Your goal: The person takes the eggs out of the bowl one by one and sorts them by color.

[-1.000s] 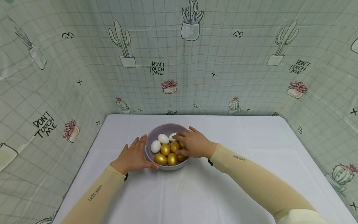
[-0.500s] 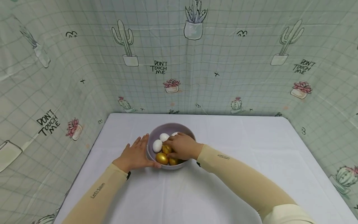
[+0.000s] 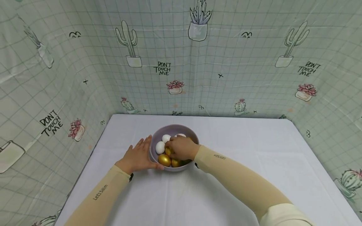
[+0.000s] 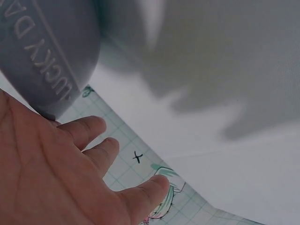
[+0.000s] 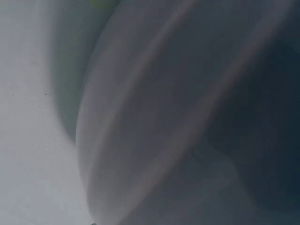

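A round mauve bowl [image 3: 174, 127] stands on the white table and holds white eggs [image 3: 160, 147] and golden eggs [image 3: 164, 160]. Spread along the bowl's left side, my left hand [image 3: 138, 157] has its thumb at the front rim and its fingers fairly straight. Raised lettering shows on the bowl's wall [image 4: 47, 56] in the left wrist view, beside the open palm. Down inside the bowl, my right hand [image 3: 182, 148] curls thumb and fingers round a golden egg [image 3: 168, 151] and hides several others. The bowl's outer side [image 5: 140, 108] fills much of the dark right wrist view, with no fingers showing.
A white cloth covers the table [image 3: 240, 141], which ends at a straight back edge. Behind it and at both sides hangs a gridded curtain [image 3: 181, 47] printed with cacti and lettering.
My right hand has moved left and down, from over the bowl's right rim into the eggs, and its fingers have closed round a golden one. My left hand stays against the bowl.
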`<state>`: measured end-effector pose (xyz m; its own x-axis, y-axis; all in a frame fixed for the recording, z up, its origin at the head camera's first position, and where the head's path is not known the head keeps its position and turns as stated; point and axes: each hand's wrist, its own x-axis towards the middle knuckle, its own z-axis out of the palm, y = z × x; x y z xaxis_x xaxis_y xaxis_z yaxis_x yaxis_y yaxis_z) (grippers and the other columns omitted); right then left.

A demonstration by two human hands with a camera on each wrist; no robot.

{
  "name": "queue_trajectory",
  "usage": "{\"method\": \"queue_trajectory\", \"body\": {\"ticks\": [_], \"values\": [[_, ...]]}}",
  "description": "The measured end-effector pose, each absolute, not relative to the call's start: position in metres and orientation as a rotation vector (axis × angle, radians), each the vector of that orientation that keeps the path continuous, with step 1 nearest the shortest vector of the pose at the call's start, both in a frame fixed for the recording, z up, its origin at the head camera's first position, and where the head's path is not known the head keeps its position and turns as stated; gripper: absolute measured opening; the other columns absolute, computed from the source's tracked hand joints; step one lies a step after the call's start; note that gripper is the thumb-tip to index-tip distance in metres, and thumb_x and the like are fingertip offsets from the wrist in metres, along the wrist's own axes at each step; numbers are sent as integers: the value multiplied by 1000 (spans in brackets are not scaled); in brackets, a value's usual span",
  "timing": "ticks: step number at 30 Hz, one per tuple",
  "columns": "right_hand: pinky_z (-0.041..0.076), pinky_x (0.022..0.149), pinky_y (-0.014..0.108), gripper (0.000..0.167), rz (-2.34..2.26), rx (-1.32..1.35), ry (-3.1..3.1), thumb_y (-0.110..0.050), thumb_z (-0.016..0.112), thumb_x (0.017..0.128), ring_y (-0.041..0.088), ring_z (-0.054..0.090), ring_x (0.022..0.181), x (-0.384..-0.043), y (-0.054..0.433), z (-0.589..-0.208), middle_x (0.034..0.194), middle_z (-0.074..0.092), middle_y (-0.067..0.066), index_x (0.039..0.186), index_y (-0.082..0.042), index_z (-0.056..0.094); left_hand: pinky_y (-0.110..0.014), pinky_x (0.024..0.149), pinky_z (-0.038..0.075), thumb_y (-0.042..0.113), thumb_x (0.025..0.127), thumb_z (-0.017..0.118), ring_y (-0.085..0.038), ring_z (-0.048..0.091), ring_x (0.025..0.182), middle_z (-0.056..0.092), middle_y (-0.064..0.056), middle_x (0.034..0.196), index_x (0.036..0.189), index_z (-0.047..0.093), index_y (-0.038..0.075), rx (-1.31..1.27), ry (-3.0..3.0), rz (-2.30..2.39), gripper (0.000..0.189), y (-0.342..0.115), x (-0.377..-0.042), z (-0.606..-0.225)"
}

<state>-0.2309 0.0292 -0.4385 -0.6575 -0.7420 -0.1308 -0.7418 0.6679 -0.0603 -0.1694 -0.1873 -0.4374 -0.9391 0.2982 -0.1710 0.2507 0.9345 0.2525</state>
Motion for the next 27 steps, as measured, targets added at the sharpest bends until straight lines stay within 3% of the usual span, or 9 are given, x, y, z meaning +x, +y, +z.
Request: {"method": "queue_trajectory", "body": {"ticks": [4, 9, 16, 27], "values": [[55, 77, 38, 38, -73, -1141, 2718, -34, 73, 91, 18, 59, 96, -232, 26, -437, 110, 61, 0, 127, -21, 67, -74, 103, 25, 88, 65, 64, -42, 23, 146, 21, -20, 162, 158, 12, -2, 423, 2894, 336, 140, -187, -169, -437], [53, 78, 34, 31, -142, -1147, 2706, -28, 74, 88, 14, 59, 87, -233, 23, -436, 101, 61, -1, 118, -17, 70, -74, 102, 25, 87, 65, 65, -43, 24, 145, 23, -21, 161, 158, 12, -3, 424, 2900, 334, 139, -187, -169, -437], [51, 73, 28, 37, -156, -1121, 2683, -24, 78, 85, 13, 57, 76, -234, 21, -437, 87, 62, -3, 117, -13, 63, -73, 103, 26, 83, 67, 67, -43, 25, 144, 24, -21, 160, 157, 12, -4, 429, 2909, 340, 137, -186, -169, -436], [51, 76, 30, 41, -93, -1195, 2735, -28, 81, 82, 15, 58, 85, -232, 22, -436, 98, 62, -2, 118, -16, 65, -73, 102, 26, 84, 66, 67, -43, 26, 144, 26, -22, 160, 157, 13, -4, 423, 2907, 343, 137, -187, -169, -437]]}}
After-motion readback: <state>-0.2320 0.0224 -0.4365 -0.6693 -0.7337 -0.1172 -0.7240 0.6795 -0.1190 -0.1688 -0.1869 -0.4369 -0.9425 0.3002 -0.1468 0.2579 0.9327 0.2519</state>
